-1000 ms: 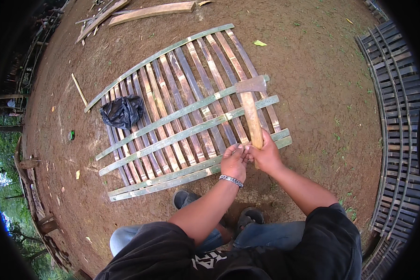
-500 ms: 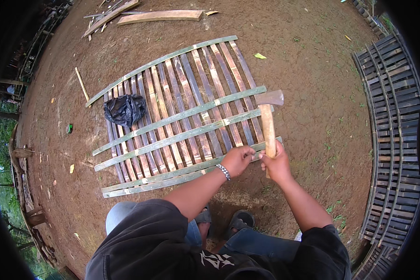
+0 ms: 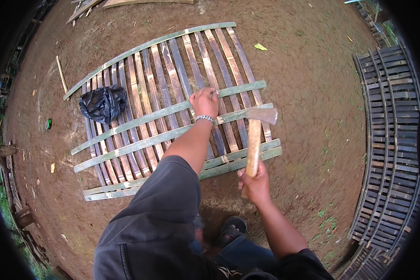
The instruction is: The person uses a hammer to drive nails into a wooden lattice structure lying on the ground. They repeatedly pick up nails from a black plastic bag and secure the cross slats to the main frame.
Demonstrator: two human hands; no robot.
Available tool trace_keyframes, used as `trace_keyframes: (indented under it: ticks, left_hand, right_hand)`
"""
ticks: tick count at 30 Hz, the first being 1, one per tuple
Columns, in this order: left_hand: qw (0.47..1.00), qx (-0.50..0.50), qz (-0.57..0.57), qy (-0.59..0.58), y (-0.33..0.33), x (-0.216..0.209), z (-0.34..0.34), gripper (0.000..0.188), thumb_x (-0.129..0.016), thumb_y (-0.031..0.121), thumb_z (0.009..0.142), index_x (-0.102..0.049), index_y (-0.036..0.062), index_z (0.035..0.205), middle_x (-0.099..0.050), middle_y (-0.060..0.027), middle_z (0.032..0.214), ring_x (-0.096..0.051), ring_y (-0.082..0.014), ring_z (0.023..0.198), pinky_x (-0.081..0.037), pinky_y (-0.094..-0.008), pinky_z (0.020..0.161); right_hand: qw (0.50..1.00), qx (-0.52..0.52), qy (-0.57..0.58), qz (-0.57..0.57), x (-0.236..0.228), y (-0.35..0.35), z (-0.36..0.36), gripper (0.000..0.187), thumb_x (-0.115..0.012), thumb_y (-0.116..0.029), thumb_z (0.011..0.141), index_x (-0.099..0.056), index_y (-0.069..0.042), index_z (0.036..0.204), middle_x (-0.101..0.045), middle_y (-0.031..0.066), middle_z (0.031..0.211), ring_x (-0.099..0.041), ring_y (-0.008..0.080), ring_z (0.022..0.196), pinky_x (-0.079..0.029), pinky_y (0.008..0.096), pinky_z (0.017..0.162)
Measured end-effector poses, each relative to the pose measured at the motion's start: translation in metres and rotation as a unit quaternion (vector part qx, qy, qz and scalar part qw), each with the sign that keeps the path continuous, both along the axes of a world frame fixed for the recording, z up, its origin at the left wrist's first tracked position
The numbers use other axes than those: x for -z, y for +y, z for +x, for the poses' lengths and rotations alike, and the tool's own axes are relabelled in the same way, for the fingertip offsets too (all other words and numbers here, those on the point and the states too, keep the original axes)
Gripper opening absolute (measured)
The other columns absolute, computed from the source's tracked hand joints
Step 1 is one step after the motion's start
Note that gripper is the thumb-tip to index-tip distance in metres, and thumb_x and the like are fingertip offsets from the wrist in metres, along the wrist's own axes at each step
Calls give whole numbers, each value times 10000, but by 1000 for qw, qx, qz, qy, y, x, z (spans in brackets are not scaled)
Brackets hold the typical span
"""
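Note:
A bamboo panel (image 3: 172, 135) of dark and pale slats, crossed by green bamboo strips, lies on the ground before me. My left hand (image 3: 205, 102) rests on the second green strip (image 3: 247, 87) from the far side. Its fingers are bent in a pinch at the strip; a tiny thing at the fingertips is too small to name. The handle of a hatchet (image 3: 254, 140) is in my right hand (image 3: 256, 182), with fingers wrapped round its lower end. The metal head stands up over the panel's right part, apart from my left hand.
A crumpled black plastic bag (image 3: 103, 103) sits on the panel's left part. Planks (image 3: 147, 2) lie at the far edge, and a thin stick (image 3: 61, 74) is on the soil at left. Another slatted bamboo structure (image 3: 387, 140) runs along the right. My sandalled foot (image 3: 233, 228) is close below.
My left hand has moved forward from beside my right hand onto the second green strip. The hatchet and my right hand have come a little left and nearer. The view has shifted.

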State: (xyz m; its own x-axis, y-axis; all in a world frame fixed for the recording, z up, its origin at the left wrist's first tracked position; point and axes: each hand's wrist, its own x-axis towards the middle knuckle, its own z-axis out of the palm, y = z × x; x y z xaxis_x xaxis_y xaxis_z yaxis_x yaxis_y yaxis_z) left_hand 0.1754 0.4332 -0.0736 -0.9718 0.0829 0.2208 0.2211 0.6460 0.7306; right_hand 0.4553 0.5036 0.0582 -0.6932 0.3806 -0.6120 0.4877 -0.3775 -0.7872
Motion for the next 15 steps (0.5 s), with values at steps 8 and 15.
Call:
trace_keyframes:
  ticks: [8,15]
  left_hand:
    - [1000,14,-23,3,4,3,0,116,-753,217,881,-743,118,940,-736,-63,1106,-648,-257,1101,-308,-410,1064]
    - [998,26,-44,32,0,8,-2,85,-744,181,874,-731,128,939,-729,-47,1088,-646,-232,1101,-299,-417,1049]
  right_hand:
    - [995,-80,-34,57,17,-5,-11,539,-689,5,920,-489,-48,1418,-607,11,864,-580,76,622,-499,259,548]
    - [896,-186,58,400,38,26,-72,480,-599,-108,975,-466,-57,1434,-677,257,1105,-673,451,980,-540,495,829]
